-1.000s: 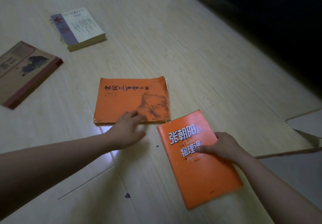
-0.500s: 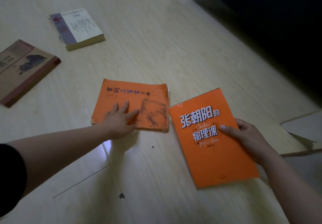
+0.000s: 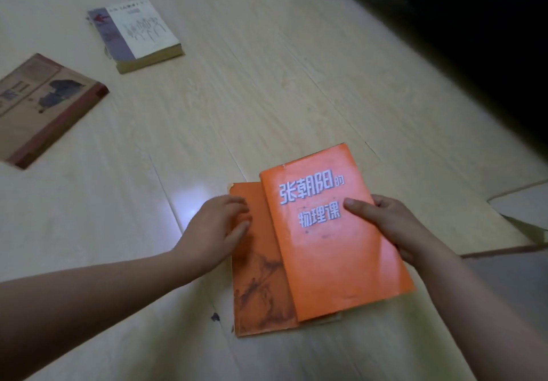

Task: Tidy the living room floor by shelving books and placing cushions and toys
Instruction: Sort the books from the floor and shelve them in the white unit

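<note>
Orange paperback (image 3: 332, 241) lies askew on a worn orange book (image 3: 258, 288), on the pale wood floor (image 3: 267, 99) toward its right edge. Our right hand (image 3: 394, 226) pinches its right edge, thumb on top; our left hand (image 3: 216, 229) presses the lower one, fingers spread. Both seem light, bendy, slick: better gripped by spines. White book (image 3: 139, 33) and brown book (image 3: 44, 105) lie far left.
</note>
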